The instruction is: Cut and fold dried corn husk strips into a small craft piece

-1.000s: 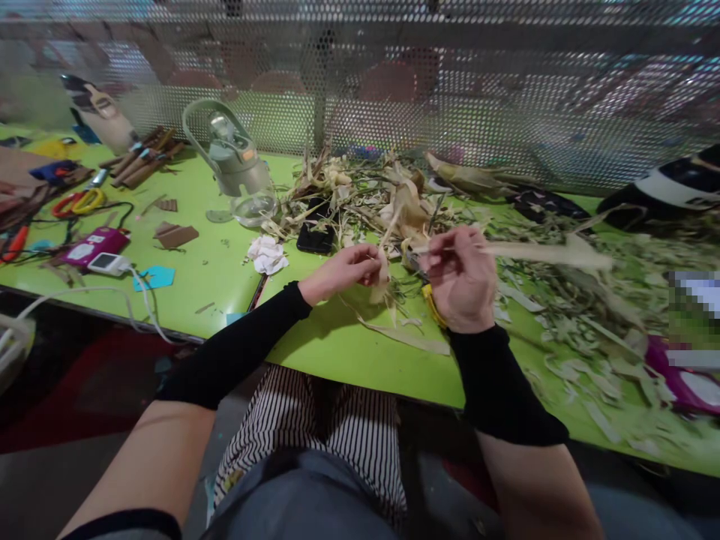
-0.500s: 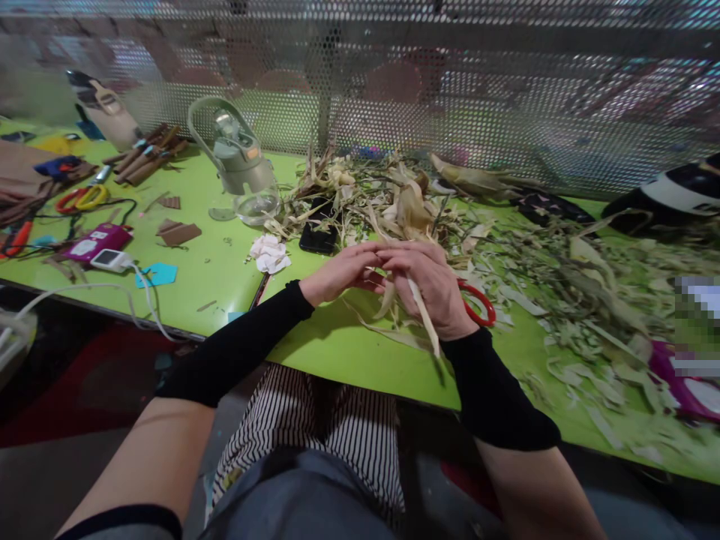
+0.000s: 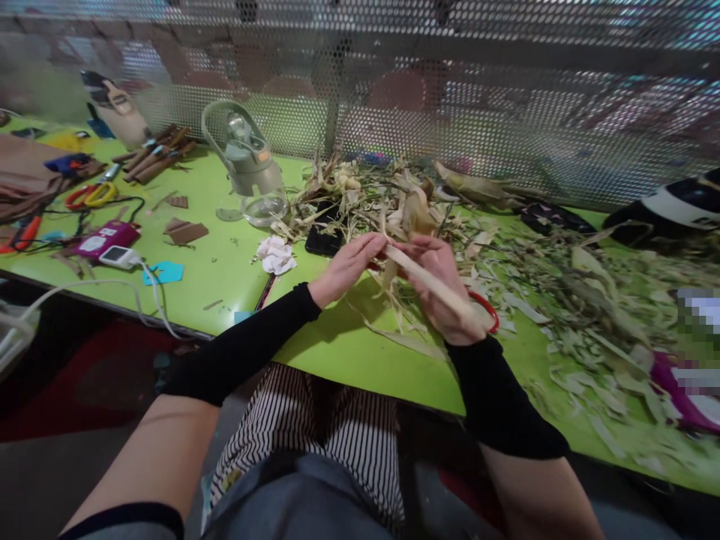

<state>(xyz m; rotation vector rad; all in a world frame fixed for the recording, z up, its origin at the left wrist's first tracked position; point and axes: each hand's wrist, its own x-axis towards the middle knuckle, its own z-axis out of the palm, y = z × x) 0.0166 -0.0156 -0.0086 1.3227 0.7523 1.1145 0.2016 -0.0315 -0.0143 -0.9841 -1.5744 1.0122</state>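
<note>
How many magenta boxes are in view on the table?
2: one magenta box at left, by the blue tag; another magenta box at the right edge, partly pixelated. The plant scraps could hide more.

No readable text, numbers or brands anywhere. Candidates: black bottle (image 3: 664, 217), far right, has a dark mark on its white band, too small to make out. Left magenta box (image 3: 108, 238) has pale label patches, print unresolved. White device (image 3: 117, 256) beside it has a dark panel, no legible digits. Right magenta box (image 3: 672, 386) is cut by the frame edge and partly pixelated, also illegible.
</note>
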